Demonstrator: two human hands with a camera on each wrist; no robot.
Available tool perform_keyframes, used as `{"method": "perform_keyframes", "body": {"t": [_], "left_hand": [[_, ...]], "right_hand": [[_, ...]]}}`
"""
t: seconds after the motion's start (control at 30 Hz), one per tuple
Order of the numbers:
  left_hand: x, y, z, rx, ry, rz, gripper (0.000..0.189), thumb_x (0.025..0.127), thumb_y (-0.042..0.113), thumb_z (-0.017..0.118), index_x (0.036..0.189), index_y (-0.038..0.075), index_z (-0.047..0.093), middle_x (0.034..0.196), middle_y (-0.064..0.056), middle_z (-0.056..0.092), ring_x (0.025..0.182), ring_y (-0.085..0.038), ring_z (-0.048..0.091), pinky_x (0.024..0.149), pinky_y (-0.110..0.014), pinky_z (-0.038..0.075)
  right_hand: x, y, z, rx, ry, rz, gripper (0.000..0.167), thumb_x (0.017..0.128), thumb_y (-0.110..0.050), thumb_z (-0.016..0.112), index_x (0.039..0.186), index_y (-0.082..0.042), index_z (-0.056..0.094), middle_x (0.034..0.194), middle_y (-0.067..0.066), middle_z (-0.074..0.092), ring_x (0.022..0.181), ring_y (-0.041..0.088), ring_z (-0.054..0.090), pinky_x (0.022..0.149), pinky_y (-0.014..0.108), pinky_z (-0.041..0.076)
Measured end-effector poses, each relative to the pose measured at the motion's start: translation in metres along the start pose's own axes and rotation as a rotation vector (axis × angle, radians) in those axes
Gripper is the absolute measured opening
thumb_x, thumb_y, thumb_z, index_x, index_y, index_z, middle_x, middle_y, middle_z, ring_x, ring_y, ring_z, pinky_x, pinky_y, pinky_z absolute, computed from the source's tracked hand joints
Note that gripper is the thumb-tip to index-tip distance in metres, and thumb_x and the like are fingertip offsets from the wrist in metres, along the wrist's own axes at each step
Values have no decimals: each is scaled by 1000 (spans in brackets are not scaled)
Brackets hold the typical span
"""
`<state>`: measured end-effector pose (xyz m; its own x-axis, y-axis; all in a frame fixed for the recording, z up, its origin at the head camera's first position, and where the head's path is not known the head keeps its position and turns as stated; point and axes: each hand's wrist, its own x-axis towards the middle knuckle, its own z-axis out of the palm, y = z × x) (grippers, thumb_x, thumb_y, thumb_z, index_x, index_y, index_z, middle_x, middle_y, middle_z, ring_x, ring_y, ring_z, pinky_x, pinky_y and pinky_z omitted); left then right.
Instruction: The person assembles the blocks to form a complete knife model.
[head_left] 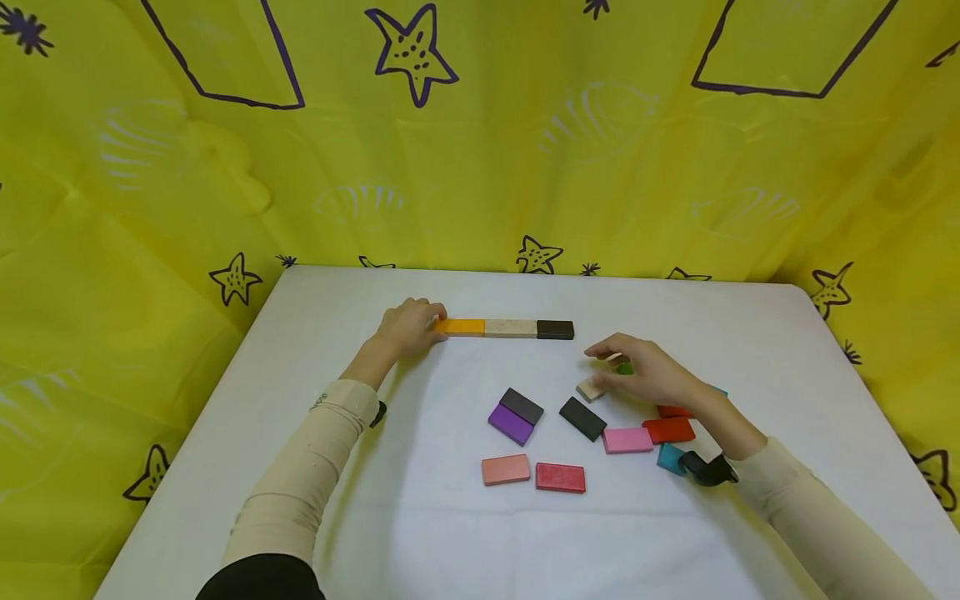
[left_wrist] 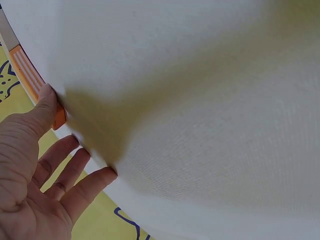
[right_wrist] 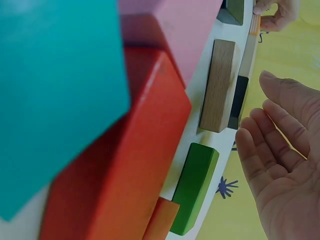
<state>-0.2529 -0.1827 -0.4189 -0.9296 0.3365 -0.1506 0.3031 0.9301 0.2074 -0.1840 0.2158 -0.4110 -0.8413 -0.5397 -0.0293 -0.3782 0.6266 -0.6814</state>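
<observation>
At the left end of a straight row, my left hand point(head_left: 411, 327) pinches an orange block point(head_left: 462, 327) with thumb and index finger on its two long sides. In the left wrist view the thumb lies along the orange block point(left_wrist: 34, 80), other fingertips at the table. A light wooden block point(head_left: 511, 328) and a black block point(head_left: 556, 330) continue the row. My right hand point(head_left: 647, 371) is over the loose blocks, fingers spread with nothing between them. Close under its fingertips lie a small-looking, partly covered wooden block point(head_left: 589, 390) and a green block point(right_wrist: 195, 187).
Toward me on the white table point(head_left: 450, 542) lie a black block point(head_left: 582, 418), a dark grey block point(head_left: 522, 406) against a purple one point(head_left: 512, 424), salmon point(head_left: 506, 470), crimson point(head_left: 560, 478) and pink point(head_left: 627, 440) blocks. Red point(head_left: 670, 430) and teal point(head_left: 671, 459) blocks sit under the right wrist.
</observation>
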Motion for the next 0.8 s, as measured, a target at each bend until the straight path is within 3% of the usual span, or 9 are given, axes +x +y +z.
{"method": "perform_keyframes", "body": {"t": [0.53, 0.8], "left_hand": [[1, -1, 0, -5, -3, 1, 35, 99, 34, 69, 128, 16, 65, 115, -10, 66, 105, -31, 57, 90, -51, 51], [1, 1, 0, -11, 1, 1, 34, 99, 33, 70, 128, 15, 66, 115, -10, 66, 105, -31, 58, 90, -51, 52]], "right_hand": [[-13, 10, 4, -32, -9, -45, 38, 89, -1, 77, 125, 2, 65, 123, 15, 65, 107, 29, 63, 92, 44, 56], [-12, 8, 6, -116, 1, -67, 34, 88, 0, 78, 120, 0, 68, 117, 12, 66, 103, 25, 60, 90, 39, 56]]}}
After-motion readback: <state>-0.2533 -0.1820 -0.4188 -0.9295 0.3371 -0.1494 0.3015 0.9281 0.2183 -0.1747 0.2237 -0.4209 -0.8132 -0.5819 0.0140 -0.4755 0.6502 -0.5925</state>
